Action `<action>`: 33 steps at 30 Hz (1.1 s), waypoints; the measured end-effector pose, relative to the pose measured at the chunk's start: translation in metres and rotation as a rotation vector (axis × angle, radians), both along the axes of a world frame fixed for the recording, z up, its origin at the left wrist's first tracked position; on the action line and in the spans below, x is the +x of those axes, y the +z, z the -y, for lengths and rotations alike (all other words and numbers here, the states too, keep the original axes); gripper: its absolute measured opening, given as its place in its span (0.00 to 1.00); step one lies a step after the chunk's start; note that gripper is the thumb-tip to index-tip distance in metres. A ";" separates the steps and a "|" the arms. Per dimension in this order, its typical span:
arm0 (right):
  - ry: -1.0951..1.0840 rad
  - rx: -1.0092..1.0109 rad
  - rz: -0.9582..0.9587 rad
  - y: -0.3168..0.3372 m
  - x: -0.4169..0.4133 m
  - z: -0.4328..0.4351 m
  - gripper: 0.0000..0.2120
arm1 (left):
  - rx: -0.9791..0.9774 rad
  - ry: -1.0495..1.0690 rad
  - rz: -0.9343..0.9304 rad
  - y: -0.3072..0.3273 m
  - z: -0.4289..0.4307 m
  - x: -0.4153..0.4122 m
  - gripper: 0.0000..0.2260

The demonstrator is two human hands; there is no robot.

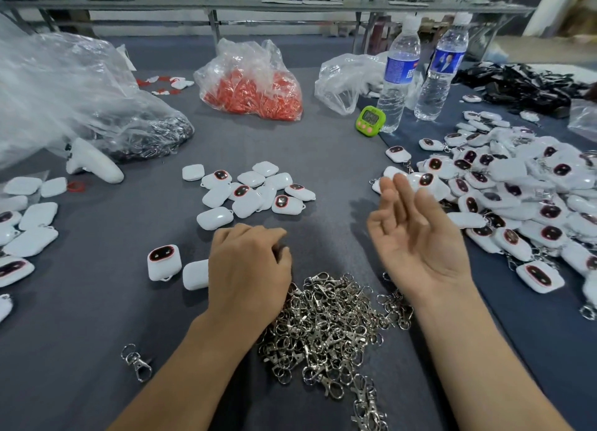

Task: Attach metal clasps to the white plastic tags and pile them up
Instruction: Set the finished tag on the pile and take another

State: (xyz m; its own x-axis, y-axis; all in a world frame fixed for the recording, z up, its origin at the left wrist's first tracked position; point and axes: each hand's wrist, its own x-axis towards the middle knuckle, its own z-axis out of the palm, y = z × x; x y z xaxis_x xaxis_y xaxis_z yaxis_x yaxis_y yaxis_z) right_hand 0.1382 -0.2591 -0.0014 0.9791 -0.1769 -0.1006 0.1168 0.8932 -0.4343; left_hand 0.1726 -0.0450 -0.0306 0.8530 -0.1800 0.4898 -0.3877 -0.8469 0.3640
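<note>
Grey cloth worktable [323, 172]: left hand [248, 269] curls palm-down at the edge of the metal clasps [326, 327], contents hidden; right hand [416, 233] spread, empty. Unclasped white tags [252, 191] lie ahead, finished pile [517, 197] right. Clasps likely light, tangle-prone; tags smooth, best pinched near the loop.

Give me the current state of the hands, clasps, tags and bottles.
left hand: palm down, fingers curled at the clasp pile's edge
right hand: open, palm up, empty
clasp pile: loose heap
finished tags: heaped at right, clasps on
middle tags: no clasps visible
water bottles: upright, capped
</note>
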 end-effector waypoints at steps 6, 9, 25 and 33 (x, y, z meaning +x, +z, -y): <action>0.011 -0.116 -0.096 -0.001 0.005 -0.015 0.07 | 0.236 0.128 -0.004 0.017 -0.015 -0.002 0.13; 0.024 -0.162 -0.117 0.001 0.004 -0.018 0.07 | 0.365 0.165 -0.074 0.028 -0.023 -0.003 0.13; 0.141 -0.350 -0.119 0.000 -0.001 -0.038 0.06 | 0.076 -0.049 -0.465 0.044 -0.041 0.014 0.23; 0.064 -1.121 -0.094 -0.008 -0.006 -0.080 0.11 | -1.620 -0.149 -0.939 0.031 0.001 0.007 0.19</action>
State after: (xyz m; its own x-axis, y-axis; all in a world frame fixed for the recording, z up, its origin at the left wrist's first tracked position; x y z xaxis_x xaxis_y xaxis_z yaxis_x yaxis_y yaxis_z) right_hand 0.1323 -0.1791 -0.0097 0.9865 -0.1633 0.0092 0.0088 -0.0034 -1.0000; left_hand 0.1801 -0.0456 0.0008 0.9329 -0.1700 -0.3175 0.3591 0.5079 0.7830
